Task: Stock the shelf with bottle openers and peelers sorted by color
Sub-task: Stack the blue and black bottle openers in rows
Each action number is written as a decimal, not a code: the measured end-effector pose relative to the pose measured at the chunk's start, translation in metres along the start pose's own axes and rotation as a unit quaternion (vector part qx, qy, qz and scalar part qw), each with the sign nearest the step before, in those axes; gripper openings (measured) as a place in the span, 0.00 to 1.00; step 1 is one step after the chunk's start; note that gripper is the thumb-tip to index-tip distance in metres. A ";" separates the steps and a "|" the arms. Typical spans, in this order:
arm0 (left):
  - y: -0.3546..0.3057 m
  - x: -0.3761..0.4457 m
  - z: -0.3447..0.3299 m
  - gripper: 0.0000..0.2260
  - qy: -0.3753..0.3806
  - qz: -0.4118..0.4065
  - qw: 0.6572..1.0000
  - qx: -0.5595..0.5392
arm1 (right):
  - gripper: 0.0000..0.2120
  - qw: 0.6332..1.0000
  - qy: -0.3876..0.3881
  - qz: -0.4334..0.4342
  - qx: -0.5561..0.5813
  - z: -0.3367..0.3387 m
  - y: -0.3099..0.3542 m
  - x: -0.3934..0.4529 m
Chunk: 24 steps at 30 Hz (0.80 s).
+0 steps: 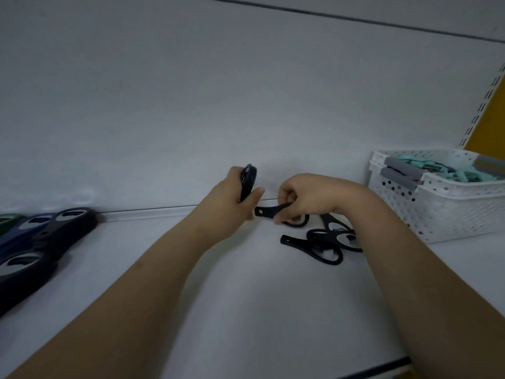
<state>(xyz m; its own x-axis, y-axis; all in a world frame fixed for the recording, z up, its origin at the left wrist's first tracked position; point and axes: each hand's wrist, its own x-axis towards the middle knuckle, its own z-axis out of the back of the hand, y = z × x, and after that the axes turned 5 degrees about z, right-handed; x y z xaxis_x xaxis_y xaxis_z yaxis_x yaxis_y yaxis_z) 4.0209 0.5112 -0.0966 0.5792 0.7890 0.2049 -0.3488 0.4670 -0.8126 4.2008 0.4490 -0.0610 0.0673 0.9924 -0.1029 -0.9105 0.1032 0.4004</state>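
Centrally, white shelf [246, 296] shows bare surface toward the lower frame; basket [437, 203] bounds the right edge, dark bottle openers [49, 236] the left. Left hand [232, 198] grips an upright black stack [248, 181]; right hand [308, 195] pinches a black peeler [269, 211], long axis horizontal, handle end pointing left. Loose black peelers [322, 244] lie lower right of centre.

left hand [235, 198] grips black peelers [248, 181]; right hand [306, 195] pinches black peeler [269, 211] over shelf [246, 310].

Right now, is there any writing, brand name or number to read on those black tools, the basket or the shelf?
None can be read.
Black openers on the shelf: no print shows.
Openers in the hands: blurred, no print shows.
White basket: only perforations.
Row of openers at left: no text shows.
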 end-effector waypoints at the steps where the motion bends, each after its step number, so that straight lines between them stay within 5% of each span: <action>1: -0.001 0.000 -0.001 0.15 -0.037 -0.052 0.996 0.068 | 0.09 0.998 -0.015 0.004 0.061 0.002 0.000 -0.002; 5: 0.000 0.000 -0.002 0.19 -0.088 -0.153 0.979 0.105 | 0.08 0.957 -0.032 -0.011 0.290 0.011 0.000 -0.007; 9: 0.005 -0.002 -0.014 0.21 0.012 -0.153 0.982 0.109 | 0.10 0.843 -0.008 -0.063 0.534 0.012 0.001 -0.005; 11: 0.008 -0.001 -0.020 0.20 0.018 -0.146 0.982 0.118 | 0.13 0.815 -0.012 -0.084 0.574 0.012 -0.001 -0.005; 16: 0.009 -0.002 -0.019 0.27 0.010 -0.099 0.992 0.075 | 0.13 0.917 -0.140 -0.100 0.361 0.022 -0.014 -0.011; 19: 0.006 0.000 -0.018 0.12 -0.006 -0.089 0.996 -0.012 | 0.17 0.986 -0.077 -0.082 0.119 0.025 -0.025 -0.038; 21: 0.002 0.000 -0.018 0.05 -0.013 -0.048 0.996 -0.074 | 0.23 0.997 -0.013 -0.065 -0.029 0.016 -0.032 -0.062; 24: -0.005 -0.002 -0.020 0.12 -0.003 0.019 0.987 -0.161 | 0.22 0.999 -0.008 -0.040 -0.032 -0.003 -0.044 -0.086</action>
<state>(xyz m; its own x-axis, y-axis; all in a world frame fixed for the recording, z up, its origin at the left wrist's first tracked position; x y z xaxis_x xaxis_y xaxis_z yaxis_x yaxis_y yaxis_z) 4.0367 0.4991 -0.1038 0.5647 0.8068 0.1737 -0.1176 0.2870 -0.9507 4.2342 0.3589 -0.0727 0.1457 0.9823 -0.1180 -0.9260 0.1774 0.3332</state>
